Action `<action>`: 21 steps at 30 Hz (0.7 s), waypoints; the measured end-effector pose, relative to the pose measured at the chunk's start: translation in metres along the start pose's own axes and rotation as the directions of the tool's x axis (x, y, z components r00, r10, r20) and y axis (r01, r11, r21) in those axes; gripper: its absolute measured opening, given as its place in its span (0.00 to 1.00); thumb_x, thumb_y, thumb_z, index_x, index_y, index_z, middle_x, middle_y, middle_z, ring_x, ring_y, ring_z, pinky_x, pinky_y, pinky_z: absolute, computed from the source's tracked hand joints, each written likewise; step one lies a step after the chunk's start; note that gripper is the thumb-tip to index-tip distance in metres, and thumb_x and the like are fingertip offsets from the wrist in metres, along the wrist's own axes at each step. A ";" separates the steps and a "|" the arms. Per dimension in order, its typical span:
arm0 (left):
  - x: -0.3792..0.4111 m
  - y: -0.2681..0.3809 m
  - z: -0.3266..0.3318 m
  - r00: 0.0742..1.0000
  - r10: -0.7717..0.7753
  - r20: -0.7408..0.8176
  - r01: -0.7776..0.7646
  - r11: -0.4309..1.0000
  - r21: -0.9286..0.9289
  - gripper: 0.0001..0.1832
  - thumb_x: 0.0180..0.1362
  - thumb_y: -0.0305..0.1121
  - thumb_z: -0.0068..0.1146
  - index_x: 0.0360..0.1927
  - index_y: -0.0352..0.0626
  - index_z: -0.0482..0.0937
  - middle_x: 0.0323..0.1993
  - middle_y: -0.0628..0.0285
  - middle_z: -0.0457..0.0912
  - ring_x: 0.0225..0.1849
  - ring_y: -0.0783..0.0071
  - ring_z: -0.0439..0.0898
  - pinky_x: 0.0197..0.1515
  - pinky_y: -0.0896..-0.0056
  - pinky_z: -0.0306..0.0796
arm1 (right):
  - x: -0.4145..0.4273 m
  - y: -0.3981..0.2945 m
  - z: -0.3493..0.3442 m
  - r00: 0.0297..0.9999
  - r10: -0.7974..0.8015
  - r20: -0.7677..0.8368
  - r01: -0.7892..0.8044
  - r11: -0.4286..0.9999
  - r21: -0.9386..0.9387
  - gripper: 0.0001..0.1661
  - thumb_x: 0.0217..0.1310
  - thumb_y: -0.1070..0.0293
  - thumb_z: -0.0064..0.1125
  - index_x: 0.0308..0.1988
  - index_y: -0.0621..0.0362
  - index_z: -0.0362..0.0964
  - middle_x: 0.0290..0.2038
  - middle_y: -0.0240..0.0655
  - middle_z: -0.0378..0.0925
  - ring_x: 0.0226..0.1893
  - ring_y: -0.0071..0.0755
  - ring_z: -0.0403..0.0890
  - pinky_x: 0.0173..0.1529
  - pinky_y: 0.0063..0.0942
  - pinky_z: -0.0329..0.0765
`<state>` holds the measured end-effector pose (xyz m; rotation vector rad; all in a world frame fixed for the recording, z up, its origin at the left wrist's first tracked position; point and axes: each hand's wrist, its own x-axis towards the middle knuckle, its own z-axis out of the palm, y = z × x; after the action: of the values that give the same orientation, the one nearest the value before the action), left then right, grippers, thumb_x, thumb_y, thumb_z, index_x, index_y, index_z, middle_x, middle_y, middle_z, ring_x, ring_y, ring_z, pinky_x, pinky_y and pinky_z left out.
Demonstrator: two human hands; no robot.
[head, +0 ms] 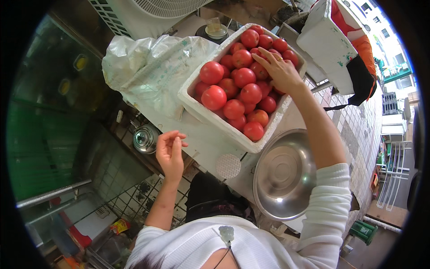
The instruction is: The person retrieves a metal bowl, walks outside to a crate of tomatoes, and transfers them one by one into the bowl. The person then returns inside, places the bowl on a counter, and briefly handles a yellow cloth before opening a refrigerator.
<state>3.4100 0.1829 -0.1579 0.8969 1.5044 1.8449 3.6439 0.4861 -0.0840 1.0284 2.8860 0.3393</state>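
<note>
A white polystyrene foam box (231,139) full of red tomatoes (245,77) stands on the table (198,134) before me. My right hand (280,71) reaches over its far right part, palm down, with the fingers spread on the tomatoes there; whether it grips one is hidden under the palm. Above the table's near left edge, my left hand (170,149) hovers with nothing in it, fingers loosely curled and apart. An empty stainless steel basin (284,175) lies below my right forearm. Between basin and left hand is a round perforated white disc (228,166).
Crumpled clear plastic sheeting (158,74) covers the table's left part. A metal kettle (146,138) sits lower, beyond the table edge. Behind are a bowl with a glass (215,29) and an air-conditioner unit (154,13). Another foam box (326,50) stands at the right.
</note>
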 end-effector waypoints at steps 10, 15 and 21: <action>0.091 0.018 0.018 0.968 0.175 0.180 -0.204 0.966 0.158 0.09 0.62 0.22 0.49 0.46 0.36 0.73 0.40 0.60 0.77 0.35 0.79 0.76 0.41 0.77 0.72 | -0.008 0.011 0.007 0.986 -0.014 -0.164 0.015 1.000 0.000 0.37 0.48 0.63 0.65 0.59 0.40 0.62 0.61 0.32 0.63 0.56 0.43 0.71 0.44 0.37 0.77; 0.147 0.029 0.069 0.854 0.307 0.421 -0.453 0.836 0.311 0.14 0.57 0.23 0.56 0.48 0.39 0.75 0.46 0.59 0.76 0.46 0.71 0.77 0.51 0.70 0.71 | -0.051 0.007 -0.027 0.915 0.329 -0.236 -0.195 0.869 0.455 0.38 0.49 0.67 0.67 0.59 0.46 0.61 0.57 0.41 0.68 0.57 0.54 0.70 0.55 0.38 0.73; 0.163 0.031 0.116 0.720 0.340 0.605 -0.598 0.746 0.293 0.17 0.54 0.25 0.59 0.49 0.41 0.75 0.51 0.56 0.75 0.54 0.60 0.73 0.58 0.65 0.66 | -0.188 -0.005 -0.045 0.749 0.663 0.005 -0.351 0.390 0.852 0.32 0.53 0.75 0.61 0.58 0.53 0.59 0.48 0.41 0.72 0.50 0.37 0.75 0.54 0.32 0.72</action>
<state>3.4039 0.3735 -0.0901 2.0256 1.4540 1.3528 3.7807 0.3556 -0.0446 2.2368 2.8700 -1.0892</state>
